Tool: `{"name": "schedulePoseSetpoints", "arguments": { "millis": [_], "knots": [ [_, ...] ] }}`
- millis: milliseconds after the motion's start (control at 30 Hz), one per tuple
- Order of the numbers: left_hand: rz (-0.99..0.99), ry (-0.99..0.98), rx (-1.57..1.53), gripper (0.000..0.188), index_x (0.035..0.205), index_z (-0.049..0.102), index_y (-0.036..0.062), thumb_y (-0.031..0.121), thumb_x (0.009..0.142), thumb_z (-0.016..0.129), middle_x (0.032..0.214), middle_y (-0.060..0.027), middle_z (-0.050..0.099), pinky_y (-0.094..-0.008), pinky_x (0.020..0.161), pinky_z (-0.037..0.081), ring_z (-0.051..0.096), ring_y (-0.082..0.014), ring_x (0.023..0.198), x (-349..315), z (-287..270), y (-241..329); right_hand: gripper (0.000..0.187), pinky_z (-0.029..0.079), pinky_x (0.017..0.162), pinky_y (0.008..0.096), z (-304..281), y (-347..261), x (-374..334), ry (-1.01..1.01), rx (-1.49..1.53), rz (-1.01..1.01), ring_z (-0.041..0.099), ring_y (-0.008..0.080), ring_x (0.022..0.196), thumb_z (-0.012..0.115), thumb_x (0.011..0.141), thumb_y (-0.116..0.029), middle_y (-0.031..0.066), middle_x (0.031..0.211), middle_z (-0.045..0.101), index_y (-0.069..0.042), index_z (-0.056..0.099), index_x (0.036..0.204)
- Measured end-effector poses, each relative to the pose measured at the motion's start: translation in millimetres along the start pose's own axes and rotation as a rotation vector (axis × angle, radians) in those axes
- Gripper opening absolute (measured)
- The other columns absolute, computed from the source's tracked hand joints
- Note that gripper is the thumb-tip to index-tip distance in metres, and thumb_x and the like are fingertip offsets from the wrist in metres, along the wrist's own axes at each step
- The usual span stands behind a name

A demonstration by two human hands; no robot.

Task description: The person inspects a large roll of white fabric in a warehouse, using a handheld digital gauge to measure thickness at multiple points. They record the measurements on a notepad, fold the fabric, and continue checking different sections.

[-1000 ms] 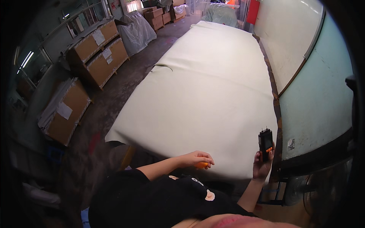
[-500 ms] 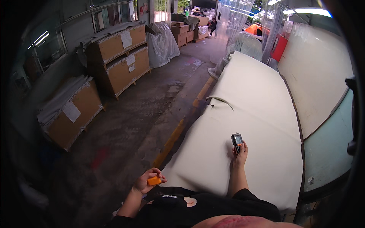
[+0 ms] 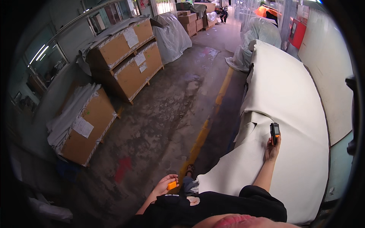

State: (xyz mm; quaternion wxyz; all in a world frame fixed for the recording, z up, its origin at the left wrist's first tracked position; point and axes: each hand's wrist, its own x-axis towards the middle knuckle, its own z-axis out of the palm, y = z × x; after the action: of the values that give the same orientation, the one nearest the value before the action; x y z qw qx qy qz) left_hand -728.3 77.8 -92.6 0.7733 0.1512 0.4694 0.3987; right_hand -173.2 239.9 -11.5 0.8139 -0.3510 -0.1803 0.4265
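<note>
My right hand (image 3: 272,151) is closed round a black handheld meter (image 3: 275,130) with a small screen and orange buttons. It holds the meter upright just over the pale, leather-like sheets (image 3: 294,171) spread in a long pile on my right. Whether the meter's tip touches the surface is hard to tell. Beyond it, a curled fold (image 3: 262,113) rises at the pile's left edge. Low on the left, away from the pile, my left hand (image 3: 162,185) grips a small orange cap (image 3: 172,185) between its fingers.
Large cardboard crates (image 3: 138,72) stand along the left wall, with a lower crate (image 3: 89,129) nearer. A yellow floor line (image 3: 205,133) runs beside the pile. Plastic sheeting (image 3: 260,38) covers something at its far end. A person (image 3: 223,15) bends far back.
My view has swung left, and I have moved forward along the pile. The meter has come closer to the curled fold. Both hands keep hold of their things.
</note>
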Motion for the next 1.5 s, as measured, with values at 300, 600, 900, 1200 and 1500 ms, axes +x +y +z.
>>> {"name": "schedulePoseSetpoints", "arguments": {
  "millis": [300, 600, 900, 1200, 1500],
  "knots": [
    [-0.487, 0.326, 1.066, 0.018, 0.106, 0.067, 0.0040, 0.013, 0.099, 0.054, 0.079, -0.0061, 0.063, -0.0319, 0.059, 0.048, 0.057, -0.0154, 0.065, 109, -134, 141, 0.051, 0.051, 0.066, 0.0221, 16, 23, -45, 0.278, 0.105, -0.076, 0.057, 0.0127, 0.077, 0.064, 0.098, -0.034, 0.0096, 0.104, 0.063, -0.003, 0.051, 0.136],
    [-0.445, 0.176, 1.411, 0.017, 0.101, 0.072, 0.0099, 0.023, 0.093, 0.064, 0.073, -0.0044, 0.067, -0.0329, 0.047, 0.043, 0.055, -0.0143, 0.052, 323, -113, 272, 0.065, 0.049, 0.072, 0.0238, 79, 72, 35, 0.204, 0.285, -0.175, 0.051, 0.0141, 0.085, 0.071, 0.094, -0.027, 0.0198, 0.138, 0.053, 0.005, 0.040, 0.142],
    [-0.304, -0.110, 1.313, 0.021, 0.098, 0.076, 0.0049, 0.018, 0.088, 0.064, 0.086, -0.0079, 0.074, -0.0337, 0.064, 0.054, 0.067, -0.0166, 0.071, 612, -39, 360, 0.061, 0.052, 0.069, 0.0230, 214, 130, 259, 0.028, 0.498, -0.255, 0.055, 0.0144, 0.080, 0.064, 0.091, -0.012, 0.0234, 0.133, 0.056, 0.006, 0.039, 0.143],
    [-0.527, 0.123, 1.508, 0.016, 0.097, 0.071, 0.0059, 0.017, 0.095, 0.059, 0.076, -0.0082, 0.071, -0.0346, 0.047, 0.044, 0.058, -0.0163, 0.051, 821, 62, 511, 0.047, 0.048, 0.060, 0.0244, 211, 162, 412, 0.203, 0.407, -0.309, 0.055, 0.0159, 0.071, 0.066, 0.088, -0.024, 0.0138, 0.093, 0.062, 0.004, 0.057, 0.124],
    [-0.232, -0.079, 1.338, 0.019, 0.110, 0.066, 0.0082, 0.019, 0.097, 0.058, 0.081, -0.0078, 0.070, -0.0315, 0.048, 0.046, 0.057, -0.0135, 0.057, 957, 264, 544, 0.042, 0.048, 0.066, 0.0241, 187, 149, 712, 0.137, 0.357, -0.255, 0.050, 0.0150, 0.077, 0.066, 0.092, -0.016, 0.0104, 0.091, 0.053, 0.001, 0.051, 0.128]
  ]
}}
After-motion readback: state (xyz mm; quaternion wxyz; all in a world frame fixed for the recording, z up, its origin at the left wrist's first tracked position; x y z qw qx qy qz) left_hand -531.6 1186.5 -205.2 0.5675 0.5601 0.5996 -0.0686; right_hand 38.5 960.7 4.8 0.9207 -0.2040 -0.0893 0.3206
